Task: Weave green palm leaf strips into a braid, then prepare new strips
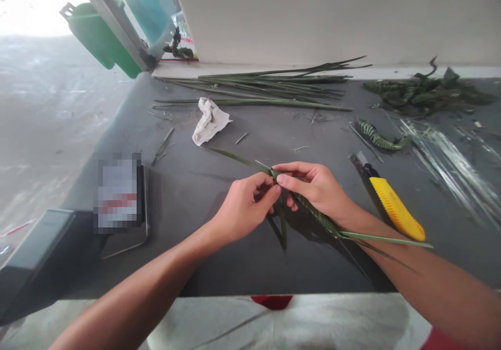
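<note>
Over the front half of the dark table, my left hand (250,201) and my right hand (315,183) meet at one end of a green woven leaf piece (319,215). The fingers of both hands are closed in a pinch on it. A long leaf strip (230,155) sticks out to the upper left, and another hangs below my left fingers. A thin pale point shows near my right fingertips; what it belongs to is unclear. From the right end of the weave, loose strips stretch across my right forearm. My fingers partly hide the pinched end.
A yellow utility knife (397,209) lies to the right, its blade showing. Near it are a curled woven leaf piece (378,136) and clear thin strips (450,167). Long leaf strips (270,86), crumpled white paper (210,122) and dark leaves (426,93) lie behind. A phone (121,198) is left.
</note>
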`<state>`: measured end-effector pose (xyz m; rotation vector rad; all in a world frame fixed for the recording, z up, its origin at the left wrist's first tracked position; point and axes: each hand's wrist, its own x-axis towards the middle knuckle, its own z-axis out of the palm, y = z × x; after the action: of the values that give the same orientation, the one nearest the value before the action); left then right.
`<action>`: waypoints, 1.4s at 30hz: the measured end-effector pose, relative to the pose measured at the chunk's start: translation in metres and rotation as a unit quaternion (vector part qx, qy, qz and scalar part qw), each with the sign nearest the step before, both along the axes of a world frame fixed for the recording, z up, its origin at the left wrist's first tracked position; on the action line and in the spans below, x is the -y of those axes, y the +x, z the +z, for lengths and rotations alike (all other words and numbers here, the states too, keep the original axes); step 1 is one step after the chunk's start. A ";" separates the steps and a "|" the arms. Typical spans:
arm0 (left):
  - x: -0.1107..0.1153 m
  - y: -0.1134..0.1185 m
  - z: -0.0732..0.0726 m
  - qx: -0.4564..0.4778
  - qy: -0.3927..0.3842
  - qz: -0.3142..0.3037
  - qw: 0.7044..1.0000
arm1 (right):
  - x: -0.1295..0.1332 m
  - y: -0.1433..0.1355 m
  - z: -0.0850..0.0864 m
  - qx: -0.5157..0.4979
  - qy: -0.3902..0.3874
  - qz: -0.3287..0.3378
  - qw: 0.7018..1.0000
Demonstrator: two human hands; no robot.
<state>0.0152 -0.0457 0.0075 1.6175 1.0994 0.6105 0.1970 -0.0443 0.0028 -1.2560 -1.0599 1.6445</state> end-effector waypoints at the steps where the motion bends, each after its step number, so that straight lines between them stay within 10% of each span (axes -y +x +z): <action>1: 0.000 0.000 0.000 0.000 0.002 0.002 1.000 | 0.000 0.000 0.000 0.000 -0.004 0.008 1.000; 24: 0.003 0.002 -0.002 -0.016 0.038 -0.042 0.998 | -0.003 0.009 -0.002 -0.020 0.017 0.016 1.000; 42: -0.013 -0.006 -0.015 0.136 -0.026 0.083 0.987 | -0.002 0.008 0.003 -0.045 -0.039 0.057 0.997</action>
<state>0.0091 -0.0327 -0.0077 1.3598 1.0427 0.8789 0.2048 -0.0422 0.0058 -1.1786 -1.0375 1.8274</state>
